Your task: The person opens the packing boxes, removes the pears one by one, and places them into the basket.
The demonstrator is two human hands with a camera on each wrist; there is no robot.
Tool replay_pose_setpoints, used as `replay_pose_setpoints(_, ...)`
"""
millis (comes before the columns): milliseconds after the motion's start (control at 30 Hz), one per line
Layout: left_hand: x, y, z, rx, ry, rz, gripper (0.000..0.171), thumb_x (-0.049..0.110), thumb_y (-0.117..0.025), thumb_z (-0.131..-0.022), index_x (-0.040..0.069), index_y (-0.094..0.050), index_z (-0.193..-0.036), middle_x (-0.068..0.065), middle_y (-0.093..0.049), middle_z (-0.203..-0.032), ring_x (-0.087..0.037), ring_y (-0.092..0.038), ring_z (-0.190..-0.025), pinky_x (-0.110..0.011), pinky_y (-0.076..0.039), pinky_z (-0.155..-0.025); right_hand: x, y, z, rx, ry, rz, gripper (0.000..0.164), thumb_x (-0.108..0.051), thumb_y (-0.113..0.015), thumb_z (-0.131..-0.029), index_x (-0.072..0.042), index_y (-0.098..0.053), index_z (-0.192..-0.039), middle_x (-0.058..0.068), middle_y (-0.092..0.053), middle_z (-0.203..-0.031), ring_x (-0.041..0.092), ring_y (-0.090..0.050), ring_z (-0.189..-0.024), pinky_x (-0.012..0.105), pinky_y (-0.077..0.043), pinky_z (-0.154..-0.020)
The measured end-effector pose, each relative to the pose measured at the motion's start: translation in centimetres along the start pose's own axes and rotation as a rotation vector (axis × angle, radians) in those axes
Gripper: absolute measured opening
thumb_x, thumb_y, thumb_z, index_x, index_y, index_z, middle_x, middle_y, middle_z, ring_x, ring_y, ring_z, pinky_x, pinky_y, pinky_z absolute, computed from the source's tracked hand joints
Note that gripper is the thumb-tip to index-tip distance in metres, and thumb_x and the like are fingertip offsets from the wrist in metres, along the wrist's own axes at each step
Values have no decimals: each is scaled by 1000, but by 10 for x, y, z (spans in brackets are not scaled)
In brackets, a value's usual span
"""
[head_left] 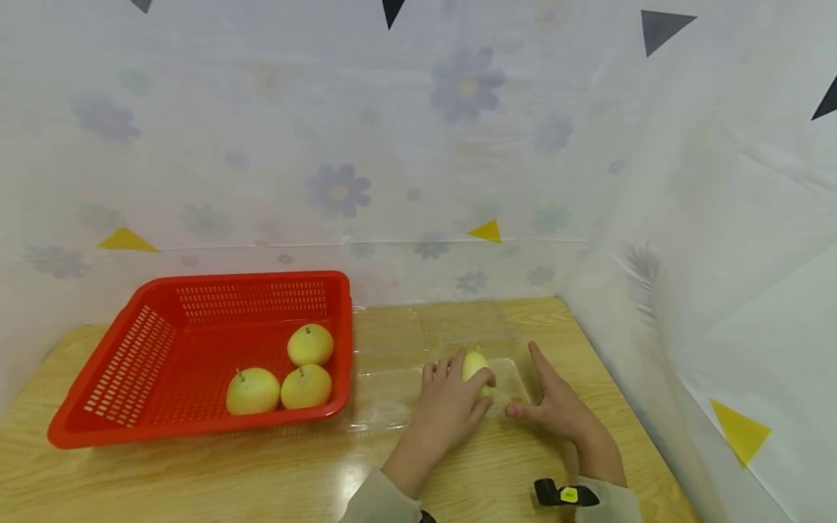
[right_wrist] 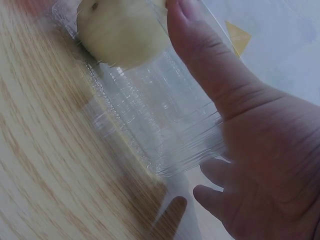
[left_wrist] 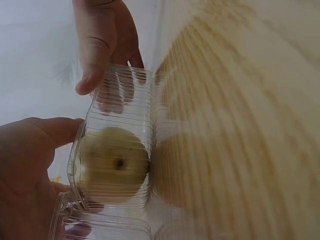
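Note:
A pale yellow pear (head_left: 475,363) sits at the right part of a clear plastic container (head_left: 386,396) on the table. My left hand (head_left: 447,399) holds the pear from above, thumb on its near side and fingers on the far side. In the left wrist view the pear (left_wrist: 115,165) shows through the ribbed plastic wall, low in the container. My right hand (head_left: 565,407) is at the container's right end, thumb and fingers spread. In the right wrist view its thumb (right_wrist: 205,55) reaches over the container beside the pear, with nothing held.
A red plastic basket (head_left: 203,428) with slotted walls stands on the left of the wooden table (head_left: 275,472). Three pears (head_left: 253,392) lie in its right part. More clear plastic (head_left: 464,319) lies behind the container. A patterned white sheet (head_left: 405,131) hangs behind and at the right.

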State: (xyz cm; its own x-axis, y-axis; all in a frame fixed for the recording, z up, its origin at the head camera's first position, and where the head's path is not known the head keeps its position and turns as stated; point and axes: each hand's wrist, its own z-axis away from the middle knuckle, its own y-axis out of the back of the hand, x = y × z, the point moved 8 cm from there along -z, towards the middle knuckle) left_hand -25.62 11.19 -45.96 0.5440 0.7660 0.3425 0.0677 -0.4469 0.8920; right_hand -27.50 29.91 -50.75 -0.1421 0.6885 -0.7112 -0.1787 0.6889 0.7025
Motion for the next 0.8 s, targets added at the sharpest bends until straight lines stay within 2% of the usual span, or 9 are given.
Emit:
replay_pose_setpoints(67,-1,-2,0,-12,10,-14,31,43,-62,-97,44,-60,-128,-14,-47,-149,-32,-52,-122,-50,-38,-97,-1,0,-1,2,5,7,125,-37,-85,-77,-11,5,-160,22,-1,-166,49,-9,-149,72,-21,-111)
replay_pose_setpoints(167,-2,-6,-1,-37,19,-24,43,45,-57,-99,50,-49,-142,-14,-42,-152,-32,-50,-125,-52,-37,-99,-2,1,-1,7,13,12,125,-37,-85,-76,-7,3,-160,23,-2,-165,50,-10,-149,71,-21,-111)
replay_pose_setpoints(233,-3,-7,-1,-46,27,-25,45,47,-56,-100,51,-46,-144,-13,-40,-154,-32,-49,-127,-52,-39,-96,-2,1,-1,9,13,17,125,-37,-85,-76,-5,2,-159,24,-3,-165,50,-11,-148,71,-21,-112)
replay_pose_setpoints(400,-2,-10,-1,-27,44,-17,37,49,-60,-96,47,-57,-133,-9,-49,-146,-28,-50,-124,-50,-41,-91,0,1,1,3,-1,15,125,-36,-86,-76,-3,2,-159,25,-3,-165,51,-10,-148,71,-20,-112)
replay_pose_setpoints(533,2,-8,-1,23,43,0,31,50,-66,-92,45,-62,-123,-3,-59,-134,-25,-54,-118,-51,-39,-96,2,0,2,-4,-5,13,125,-37,-85,-78,-6,4,-160,24,-2,-165,50,-10,-148,71,-21,-111)
replay_pose_setpoints(667,2,-5,0,55,36,14,31,52,-67,-89,42,-62,-117,-2,-59,-131,-24,-54,-115,-46,-39,-96,2,-1,1,-7,0,13,124,-37,-84,-78,-7,5,-160,23,-1,-165,50,-9,-149,72,-21,-111)
replay_pose_setpoints(800,2,-4,-2,70,26,28,29,47,-71,-89,37,-59,-113,-4,-57,-131,-24,-52,-119,-44,-42,-100,1,0,-1,-11,2,15,124,-37,-84,-79,-12,6,-160,22,-1,-166,50,-9,-149,72,-21,-110)
